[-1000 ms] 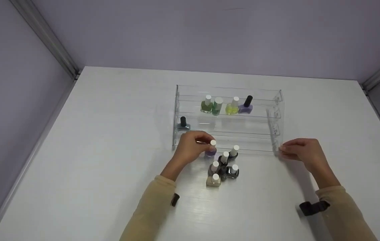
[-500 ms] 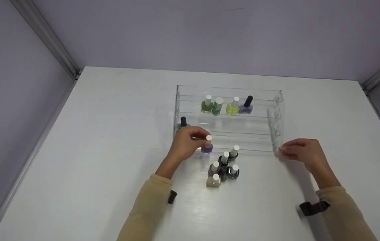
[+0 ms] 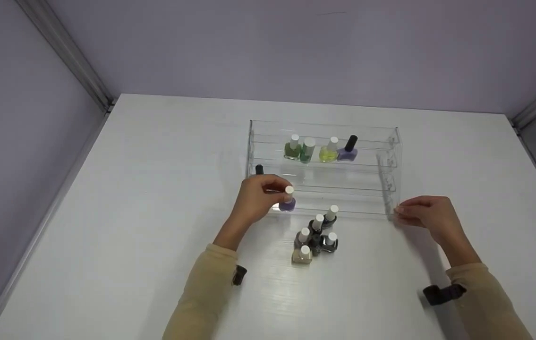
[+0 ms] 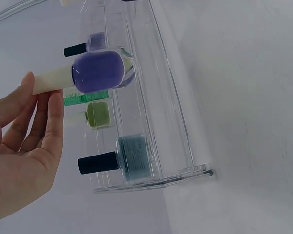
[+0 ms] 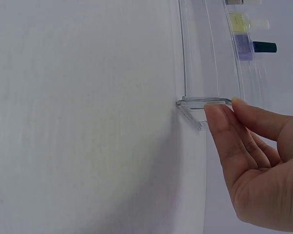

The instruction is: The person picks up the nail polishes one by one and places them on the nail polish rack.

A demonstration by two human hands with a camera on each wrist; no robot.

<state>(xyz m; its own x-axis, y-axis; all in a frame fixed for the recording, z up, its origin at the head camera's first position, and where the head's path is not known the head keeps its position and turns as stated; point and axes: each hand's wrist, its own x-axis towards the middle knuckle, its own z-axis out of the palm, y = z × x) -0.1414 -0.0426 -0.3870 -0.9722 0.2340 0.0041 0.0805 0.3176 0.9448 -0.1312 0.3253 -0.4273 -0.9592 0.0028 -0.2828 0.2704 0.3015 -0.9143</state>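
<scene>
My left hand (image 3: pixel 256 198) pinches the white cap of a purple nail polish bottle (image 4: pixel 98 72), held up at the front left of a clear acrylic rack (image 3: pixel 343 202). Behind that hand, a teal nail polish bottle (image 4: pixel 134 157) with a black cap sits at the rack's left end, mostly covered in the head view. At the rack's front right corner, my right hand (image 3: pixel 426 215) pinches the clear end panel (image 5: pixel 205 101) between thumb and fingers. On a higher tier stand two green bottles (image 3: pixel 292 150), a yellow one (image 3: pixel 328 153) and a lilac one (image 3: pixel 347 154) with a black cap.
In front of the rack, several dark and grey nail polish bottles (image 3: pixel 316 226) cluster on the white table (image 3: pixel 154 189), with a beige bottle (image 3: pixel 302 256) nearest me. Pale walls (image 3: pixel 268 52) border the table at the back and sides.
My left hand has carried the purple bottle up and to the left, away from the cluster and toward the rack's left end. The right hand stays at the rack's corner.
</scene>
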